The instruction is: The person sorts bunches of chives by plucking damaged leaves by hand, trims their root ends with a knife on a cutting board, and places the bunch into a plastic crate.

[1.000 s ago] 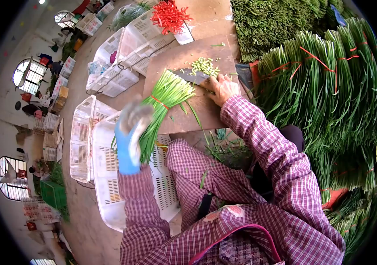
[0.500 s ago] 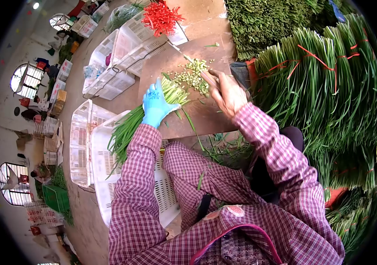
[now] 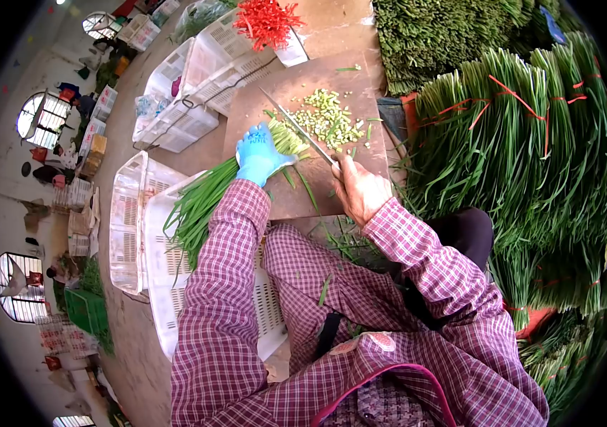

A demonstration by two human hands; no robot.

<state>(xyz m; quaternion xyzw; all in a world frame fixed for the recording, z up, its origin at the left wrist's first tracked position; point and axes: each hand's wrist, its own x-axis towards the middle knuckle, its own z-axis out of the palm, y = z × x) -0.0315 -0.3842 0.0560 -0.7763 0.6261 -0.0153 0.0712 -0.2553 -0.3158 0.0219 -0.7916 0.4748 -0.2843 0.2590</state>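
My left hand (image 3: 258, 156), in a blue glove, grips a bunch of garlic chives (image 3: 205, 201) near its pale cut ends, the thumb spread to the right. The green leaves trail off the board towards the lower left. My right hand (image 3: 362, 189) is bare and closed round the handle of a long knife (image 3: 296, 125). Its blade slants to the upper left, beside the cut ends of the bunch. Chopped pale green stem bits (image 3: 328, 117) lie scattered beyond the blade on a brown board (image 3: 360, 202). The knife handle is mostly hidden in my fingers.
White plastic crates (image 3: 130, 220) stand to the left and below the board. Red ties (image 3: 268, 23) are heaped beyond it. Tied bundles of green stalks (image 3: 510, 135) are stacked high along the right. Loose leaves (image 3: 342, 245) lie on the floor near my knees.
My right hand has drawn the knife back towards me, its blade now lying along the cut ends. The chopped bits have spread to the right. My left hand still holds the bunch.
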